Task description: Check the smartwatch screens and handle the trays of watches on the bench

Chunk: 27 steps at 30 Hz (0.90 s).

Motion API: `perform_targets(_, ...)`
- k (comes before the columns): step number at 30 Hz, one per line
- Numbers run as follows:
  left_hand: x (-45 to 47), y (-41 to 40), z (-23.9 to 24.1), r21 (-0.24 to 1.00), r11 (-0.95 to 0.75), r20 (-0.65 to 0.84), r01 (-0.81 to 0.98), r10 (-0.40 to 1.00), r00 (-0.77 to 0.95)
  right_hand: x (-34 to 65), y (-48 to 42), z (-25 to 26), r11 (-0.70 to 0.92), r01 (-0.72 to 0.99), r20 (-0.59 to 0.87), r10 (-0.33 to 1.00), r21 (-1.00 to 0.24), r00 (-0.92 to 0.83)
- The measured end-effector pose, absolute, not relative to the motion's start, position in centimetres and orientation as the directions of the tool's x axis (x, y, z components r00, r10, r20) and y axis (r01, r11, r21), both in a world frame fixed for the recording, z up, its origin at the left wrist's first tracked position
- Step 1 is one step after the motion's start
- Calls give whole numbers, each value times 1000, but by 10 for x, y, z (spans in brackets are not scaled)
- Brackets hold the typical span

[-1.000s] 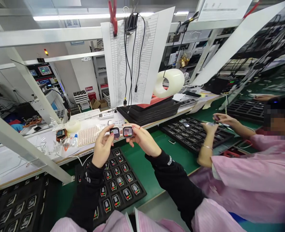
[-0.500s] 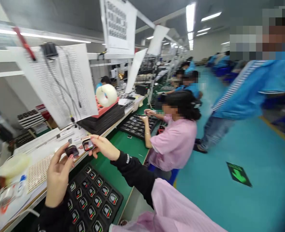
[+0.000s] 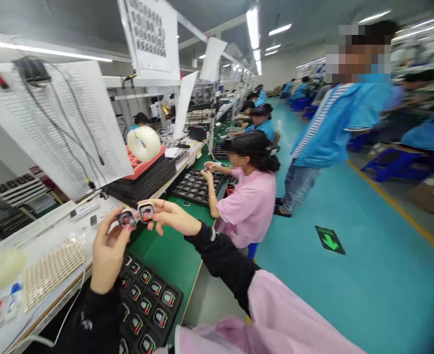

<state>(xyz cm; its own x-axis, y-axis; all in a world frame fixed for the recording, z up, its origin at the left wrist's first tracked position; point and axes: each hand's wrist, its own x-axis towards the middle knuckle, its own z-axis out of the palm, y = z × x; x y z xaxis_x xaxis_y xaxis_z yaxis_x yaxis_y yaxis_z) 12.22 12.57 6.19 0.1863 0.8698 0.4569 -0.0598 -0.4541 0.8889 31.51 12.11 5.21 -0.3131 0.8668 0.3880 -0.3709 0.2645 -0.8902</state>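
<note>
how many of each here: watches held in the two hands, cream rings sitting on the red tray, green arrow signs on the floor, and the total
Watches: 2, one in the left hand, one in the right hand
Cream ring on the red tray: 1
Green arrow sign: 1
Total: 4

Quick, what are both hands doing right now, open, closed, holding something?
Left hand: closed, holding a strapless watch by its edges.
Right hand: closed, holding a second strapless watch, screen lit.
</note>
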Motion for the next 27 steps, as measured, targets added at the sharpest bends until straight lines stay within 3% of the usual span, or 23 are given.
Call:
perform_targets(8, 101, 129, 51, 874, -481, 485, -64, 859, 166, 290, 131, 42, 249, -356, 376, 856, -901, -354)
perform_targets(27, 17, 99, 43, 909, -406, 416, 98, 902, -119, 193, 161, 29, 157, -355, 346, 747, -922, -567)
